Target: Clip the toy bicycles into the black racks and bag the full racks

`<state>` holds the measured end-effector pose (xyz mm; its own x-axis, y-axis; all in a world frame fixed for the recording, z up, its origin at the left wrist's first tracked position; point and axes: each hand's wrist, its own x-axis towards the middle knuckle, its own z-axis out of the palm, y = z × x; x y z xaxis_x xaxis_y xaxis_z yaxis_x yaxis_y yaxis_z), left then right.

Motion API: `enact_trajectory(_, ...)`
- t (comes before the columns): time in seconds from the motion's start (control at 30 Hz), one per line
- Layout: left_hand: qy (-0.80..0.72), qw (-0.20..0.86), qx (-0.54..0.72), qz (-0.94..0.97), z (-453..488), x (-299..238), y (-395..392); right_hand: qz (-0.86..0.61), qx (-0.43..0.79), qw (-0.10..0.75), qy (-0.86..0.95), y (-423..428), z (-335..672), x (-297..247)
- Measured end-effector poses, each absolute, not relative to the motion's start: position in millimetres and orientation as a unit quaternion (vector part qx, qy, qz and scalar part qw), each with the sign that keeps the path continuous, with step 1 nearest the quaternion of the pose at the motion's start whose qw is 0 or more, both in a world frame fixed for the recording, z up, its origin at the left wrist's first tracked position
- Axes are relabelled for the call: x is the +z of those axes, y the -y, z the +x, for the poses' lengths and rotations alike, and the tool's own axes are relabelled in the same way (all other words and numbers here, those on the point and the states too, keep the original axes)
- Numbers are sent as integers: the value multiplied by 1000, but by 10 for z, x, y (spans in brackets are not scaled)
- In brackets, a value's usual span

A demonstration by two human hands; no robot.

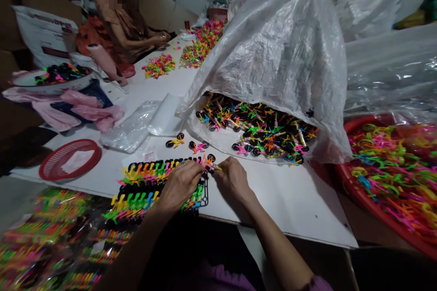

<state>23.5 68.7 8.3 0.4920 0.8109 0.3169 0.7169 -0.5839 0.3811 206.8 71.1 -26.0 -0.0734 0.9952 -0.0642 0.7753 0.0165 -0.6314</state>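
Rows of small colourful toy bicycles lie packed on a black rack at the near edge of the white table. My left hand rests on the rows, fingers curled. My right hand pinches a pink toy bicycle at the rack's top right corner. Two loose toy bicycles lie just beyond the rack. A large clear plastic bag spills a heap of toy bicycles onto the table behind my hands.
A red plastic basket sits at the left. Packed bags of bicycles lie lower left. A red tub of coloured parts stands at the right. Another person sits far left near piles of coloured parts.
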Motion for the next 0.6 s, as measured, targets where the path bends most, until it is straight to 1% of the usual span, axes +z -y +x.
enact_trajectory(0.07,-446,101,238,857,237,77,-688,-671,195,139,702,-673,2114,-218)
enact_trajectory(0.13,-447,103,236,856,240,76,-685,-688,145,91,705,-669,2135,-217)
enact_trajectory(0.23,-452,102,234,855,241,79,-681,-661,125,72,736,-721,2144,-240)
enact_trajectory(0.27,-453,103,235,854,242,83,-679,-647,135,83,746,-743,2149,-243)
enact_trajectory(0.33,-455,111,236,851,246,94,-678,-639,187,135,734,-780,2162,-243)
enact_trajectory(0.4,-460,120,237,847,254,108,-678,-636,283,216,684,-791,2155,-252)
enact_trajectory(0.5,-472,122,239,840,270,122,-681,-583,409,328,620,-756,2050,-333)
enact_trajectory(0.6,-477,128,254,831,275,124,-681,-553,420,377,613,-698,1866,-491)
